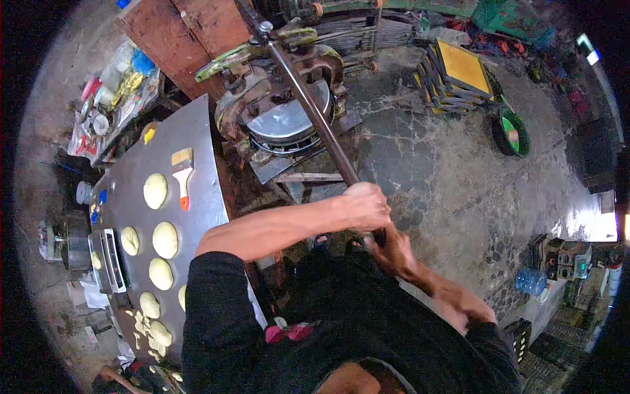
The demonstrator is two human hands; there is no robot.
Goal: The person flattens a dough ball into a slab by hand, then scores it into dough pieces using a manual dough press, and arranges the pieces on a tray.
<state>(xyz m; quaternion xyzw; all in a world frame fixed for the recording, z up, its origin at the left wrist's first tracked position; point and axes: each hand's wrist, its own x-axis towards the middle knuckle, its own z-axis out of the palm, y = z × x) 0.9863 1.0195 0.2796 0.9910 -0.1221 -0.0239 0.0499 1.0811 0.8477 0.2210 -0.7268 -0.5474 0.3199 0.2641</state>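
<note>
Our right hand (pixel 394 253) is clamped low on the bar (pixel 308 105), left (pixel 369 206) closed around it just ahead. Bar's long axis runs forward-left from our hands, crossing above the plate (pixel 282 123) in the press (pixel 230 113); left hand sits nearer the press.

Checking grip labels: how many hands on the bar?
2. Left hand grips the bar farther from the body; right hand is just below it, at the near end. Neither is fully hidden, though the right's fingers are partly covered.
</note>
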